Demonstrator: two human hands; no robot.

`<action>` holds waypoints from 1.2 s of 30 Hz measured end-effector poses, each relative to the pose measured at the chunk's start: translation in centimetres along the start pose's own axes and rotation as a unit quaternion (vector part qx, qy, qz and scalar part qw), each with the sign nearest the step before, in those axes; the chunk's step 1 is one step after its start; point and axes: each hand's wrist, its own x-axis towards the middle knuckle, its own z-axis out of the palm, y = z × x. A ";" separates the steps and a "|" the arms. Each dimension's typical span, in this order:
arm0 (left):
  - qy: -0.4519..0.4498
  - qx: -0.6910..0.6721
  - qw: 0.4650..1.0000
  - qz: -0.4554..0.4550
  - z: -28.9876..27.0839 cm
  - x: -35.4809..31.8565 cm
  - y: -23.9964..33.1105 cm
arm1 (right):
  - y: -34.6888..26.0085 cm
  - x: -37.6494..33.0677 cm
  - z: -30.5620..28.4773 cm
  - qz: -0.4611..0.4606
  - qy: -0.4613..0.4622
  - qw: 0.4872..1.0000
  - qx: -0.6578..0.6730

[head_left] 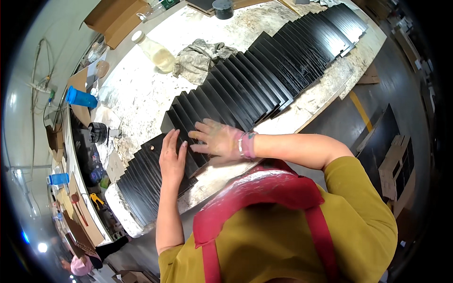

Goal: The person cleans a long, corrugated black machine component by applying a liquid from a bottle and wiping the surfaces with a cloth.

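Observation:
A long row of black panels (236,85), overlapping like fanned cards, runs diagonally from the near left to the far right of a stained white worktable (137,89). My left hand (172,159) lies on the panels toward the near left end, its fingers stretched out. Close by on its right, my right hand (218,140) rests flat over the panels with the fingers spread. It seems to wear a thin see-through glove, with a band round the wrist. Neither hand has closed round a panel. A small pale round spot (152,147) shows on a panel beside my left hand.
Behind the row lie a crumpled grey rag (200,59) and a cloudy plastic bottle (155,53). A black round container (222,8) stands at the far edge. Blue cup (81,97), black tape roll (98,132) and open cardboard box (115,21) are on the left.

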 end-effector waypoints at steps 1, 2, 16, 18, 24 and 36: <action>-0.024 -0.078 0.996 -0.048 -0.9 0.4 -0.8 | -0.7 -0.3 -0.8 0.001 0.004 1.000 0.000; -0.024 -0.089 0.995 -0.037 -1.1 1.1 -2.6 | -1.5 -1.1 -1.6 0.032 0.066 0.994 0.076; 0.138 -0.290 0.946 -0.048 7.0 8.6 -6.9 | -6.9 -0.7 0.9 0.224 0.095 0.970 0.006; 0.125 -0.320 0.937 -0.065 7.0 8.4 -6.6 | -6.7 -0.9 1.5 0.209 0.069 0.975 -0.014; 0.112 -0.414 0.895 -0.123 6.7 8.2 -8.9 | -6.4 -1.4 2.3 0.187 0.058 0.981 -0.012; 0.131 -0.384 0.907 -0.114 7.4 8.7 -5.9 | -4.6 -9.0 -1.7 0.261 0.152 0.953 0.022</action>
